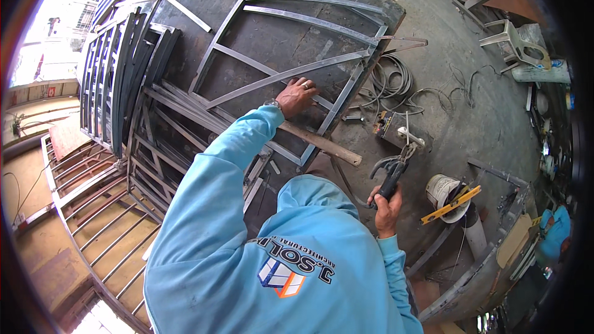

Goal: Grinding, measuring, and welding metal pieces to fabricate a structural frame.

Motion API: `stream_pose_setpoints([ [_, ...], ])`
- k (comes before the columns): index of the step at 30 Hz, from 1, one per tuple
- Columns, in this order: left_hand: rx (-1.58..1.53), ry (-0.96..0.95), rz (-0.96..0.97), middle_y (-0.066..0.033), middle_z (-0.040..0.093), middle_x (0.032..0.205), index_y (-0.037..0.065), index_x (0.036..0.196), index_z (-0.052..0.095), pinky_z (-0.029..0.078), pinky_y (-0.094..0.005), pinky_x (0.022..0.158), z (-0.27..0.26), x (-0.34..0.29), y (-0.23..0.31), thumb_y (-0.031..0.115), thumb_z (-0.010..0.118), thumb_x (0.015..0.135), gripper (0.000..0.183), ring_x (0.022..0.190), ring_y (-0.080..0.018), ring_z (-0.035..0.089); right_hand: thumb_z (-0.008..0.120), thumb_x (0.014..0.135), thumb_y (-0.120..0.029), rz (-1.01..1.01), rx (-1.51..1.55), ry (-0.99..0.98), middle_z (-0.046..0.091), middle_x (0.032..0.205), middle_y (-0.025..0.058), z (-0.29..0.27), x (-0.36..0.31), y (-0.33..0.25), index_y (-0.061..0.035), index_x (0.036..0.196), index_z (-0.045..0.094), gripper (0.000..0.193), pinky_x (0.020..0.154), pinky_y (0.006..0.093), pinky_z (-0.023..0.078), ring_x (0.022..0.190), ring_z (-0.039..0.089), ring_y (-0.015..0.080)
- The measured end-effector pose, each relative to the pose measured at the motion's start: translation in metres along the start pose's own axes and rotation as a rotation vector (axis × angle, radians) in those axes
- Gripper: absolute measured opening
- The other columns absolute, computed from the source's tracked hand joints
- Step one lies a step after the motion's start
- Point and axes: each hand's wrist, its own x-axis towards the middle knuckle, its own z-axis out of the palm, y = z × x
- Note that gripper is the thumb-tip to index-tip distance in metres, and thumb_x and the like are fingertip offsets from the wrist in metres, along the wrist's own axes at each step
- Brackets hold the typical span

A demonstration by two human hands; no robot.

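Note:
My left hand, with a ring and a wristwatch, is closed over a diagonal bar of a grey steel-tube frame lying flat; the fingertips are partly hidden. A welding electrode holder with a black handle is gripped in my right hand, right of the frame's near corner. Its jaw end points up toward a small dark box on the floor. A round wooden bar lies under my left wrist, crossing the frame's near part. Light blue sleeves cover both my arms.
Coiled cable lies right of the frame. A bucket with a yellow spirit level across it stands to the right. Stacked metal grilles lean at the left, above a barred panel. A white plastic chair is far right.

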Motion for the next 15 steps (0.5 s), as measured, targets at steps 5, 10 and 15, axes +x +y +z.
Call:
stream_pose_setpoints([
  [5,0.000,0.051,-0.004,-0.0088,0.053,0.111,0.010,0.115,0.059,0.037,-0.0464,0.095,0.013,-0.001,-0.008,0.018,0.071,0.080,0.038,0.112,-0.0291,0.048,0.053,0.081,-0.007,0.039,0.006,0.020,0.054,0.080,0.0059,0.010,-0.020,0.017,-0.0032,0.099,0.043,0.021,0.062,0.0263,0.047,0.066,0.054,0.0130],
  [10,0.009,0.078,0.001,-0.0098,0.053,0.110,0.010,0.112,0.057,0.037,-0.0465,0.096,0.018,-0.002,-0.012,0.019,0.071,0.081,0.035,0.112,-0.0298,0.048,0.056,0.083,-0.008,0.044,-0.071,0.055,0.054,0.078,0.0054,0.020,-0.022,0.035,-0.0029,0.101,0.042,0.024,0.058,0.0263,0.047,0.062,0.054,0.0121],
  [15,0.043,0.052,0.008,-0.0099,0.053,0.113,0.009,0.115,0.057,0.037,-0.0459,0.097,0.015,0.001,-0.013,0.019,0.069,0.083,0.036,0.114,-0.0288,0.048,0.064,0.086,-0.011,0.027,-0.221,0.164,0.054,0.074,0.0028,0.034,0.004,0.033,-0.0037,0.100,0.044,0.025,0.052,0.0252,0.044,0.055,0.052,0.0100],
])
